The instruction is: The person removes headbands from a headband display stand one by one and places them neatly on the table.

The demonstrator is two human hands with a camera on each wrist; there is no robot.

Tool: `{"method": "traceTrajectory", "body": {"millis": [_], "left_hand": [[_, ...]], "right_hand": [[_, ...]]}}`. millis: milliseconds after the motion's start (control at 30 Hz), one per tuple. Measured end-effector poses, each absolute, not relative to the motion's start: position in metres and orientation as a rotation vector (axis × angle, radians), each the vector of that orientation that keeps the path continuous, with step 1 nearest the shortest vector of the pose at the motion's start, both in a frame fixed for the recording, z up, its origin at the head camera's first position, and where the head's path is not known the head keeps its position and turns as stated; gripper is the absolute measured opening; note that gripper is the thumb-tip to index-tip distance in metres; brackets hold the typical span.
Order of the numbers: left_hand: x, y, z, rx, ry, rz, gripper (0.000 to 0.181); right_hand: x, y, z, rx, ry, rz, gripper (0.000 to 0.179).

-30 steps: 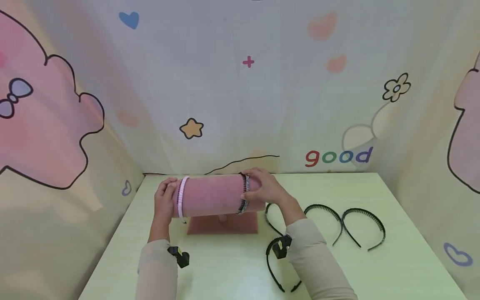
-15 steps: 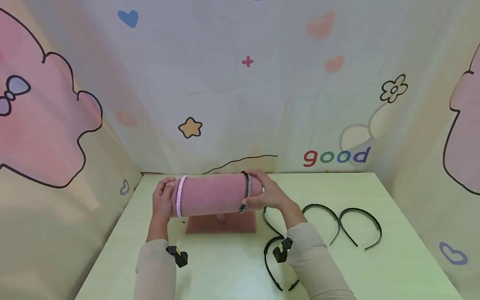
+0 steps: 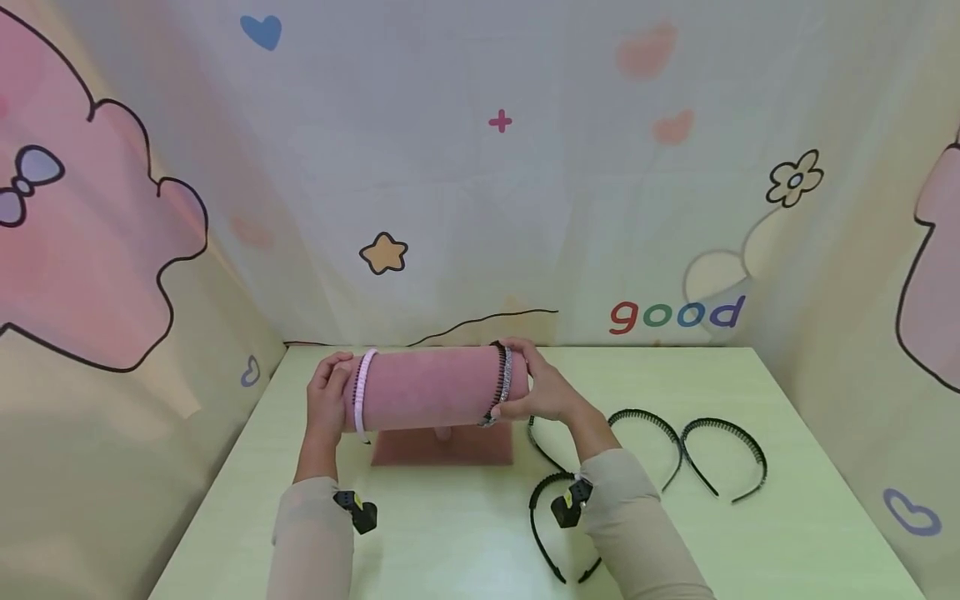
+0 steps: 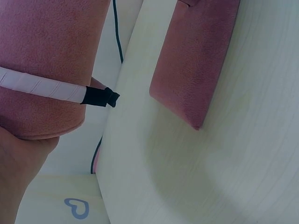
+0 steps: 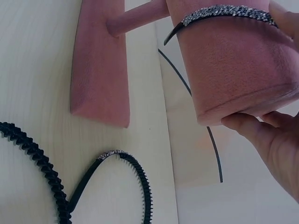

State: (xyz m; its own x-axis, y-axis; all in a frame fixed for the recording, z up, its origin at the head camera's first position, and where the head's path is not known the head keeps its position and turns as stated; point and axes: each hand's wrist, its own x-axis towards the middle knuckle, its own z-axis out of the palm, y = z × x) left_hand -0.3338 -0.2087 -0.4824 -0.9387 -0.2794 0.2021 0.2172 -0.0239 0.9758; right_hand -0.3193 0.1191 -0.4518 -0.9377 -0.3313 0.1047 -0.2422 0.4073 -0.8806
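A pink plush headband stand holds its padded roll point(image 3: 427, 387) crosswise above a flat base point(image 3: 442, 448). My left hand point(image 3: 326, 404) grips the roll's left end, just outside a pale headband point(image 3: 362, 393) with black tips. Near the right end sits a black toothed headband point(image 3: 506, 375) covered in silver glitter. My right hand point(image 3: 551, 392) holds this one between thumb and fingers, the thumb low at the front and the fingers over the top. The right wrist view shows other fingers of that hand against the roll's end point(image 5: 243, 79).
Several black toothed headbands lie on the table to the right: one at far right point(image 3: 761, 458), one beside it point(image 3: 648, 414), one nearer the front point(image 3: 534, 508). Another is partly hidden behind my right wrist point(image 3: 543, 446). A patterned cloth point(image 3: 450, 167) walls the back and sides.
The glittery headband has slid a little to the right along the roll, my right hand moving with it. My left hand keeps its place at the left end.
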Motion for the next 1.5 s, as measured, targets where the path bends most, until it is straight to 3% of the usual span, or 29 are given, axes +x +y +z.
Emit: {"method": "traceTrajectory", "body": {"millis": [367, 600, 1300, 1500], "left_hand": [[-0.332, -0.210, -0.482, 0.083, -1.953, -2.010, 0.023], [-0.331, -0.209, -0.486, 0.092, -1.945, -2.026, 0.023], [-0.330, -0.206, -0.479, 0.039, -1.909, -2.059, 0.023], [-0.333, -0.209, -0.481, 0.080, -1.942, -2.021, 0.023]], "right_hand": [[-0.316, 0.121, -0.455, -0.568, 2.494, -1.632, 0.097], [-0.298, 0.120, -0.435, -0.584, 2.364, -1.698, 0.097], [-0.317, 0.136, -0.449, -0.674, 2.158, -1.852, 0.094], [-0.322, 0.144, -0.460, -0.570, 2.088, -1.960, 0.094]]}}
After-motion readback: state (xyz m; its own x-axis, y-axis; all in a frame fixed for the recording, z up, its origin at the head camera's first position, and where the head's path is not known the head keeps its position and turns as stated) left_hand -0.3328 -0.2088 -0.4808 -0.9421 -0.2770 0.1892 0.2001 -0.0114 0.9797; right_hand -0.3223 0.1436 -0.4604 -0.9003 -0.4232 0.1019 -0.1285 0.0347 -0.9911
